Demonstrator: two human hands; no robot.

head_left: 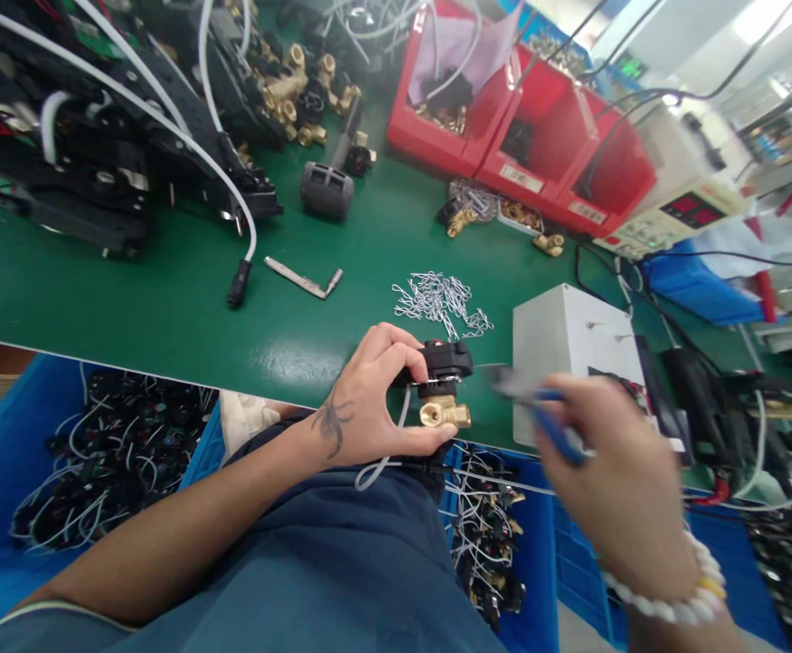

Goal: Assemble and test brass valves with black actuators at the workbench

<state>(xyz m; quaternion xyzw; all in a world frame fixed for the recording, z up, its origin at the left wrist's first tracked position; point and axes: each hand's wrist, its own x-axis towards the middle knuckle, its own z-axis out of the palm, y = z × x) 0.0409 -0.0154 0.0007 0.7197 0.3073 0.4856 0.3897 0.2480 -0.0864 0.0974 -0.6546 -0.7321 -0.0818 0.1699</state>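
- Head view: left hand point(368, 394) reaches in from 7 o'clock, half-curled, thumb and fingers gripping a brass valve assembly point(444, 388).
- Right hand point(613, 472), blurred, comes from 4 o'clock, closed around blue-handled pliers point(526, 392), nose toward 9 o'clock; jaw opening unclear.
- The valve assembly sits mid-view by the green bench's point(287, 331) near edge: black housing at 12 o'clock, shiny brass body at 6, white cable point(373, 472) looping toward 7.

Over the desk's point(368, 245) near edge, the right hand point(620, 481) is blurring and partly covering a smeared blue-handled tool point(560, 437)
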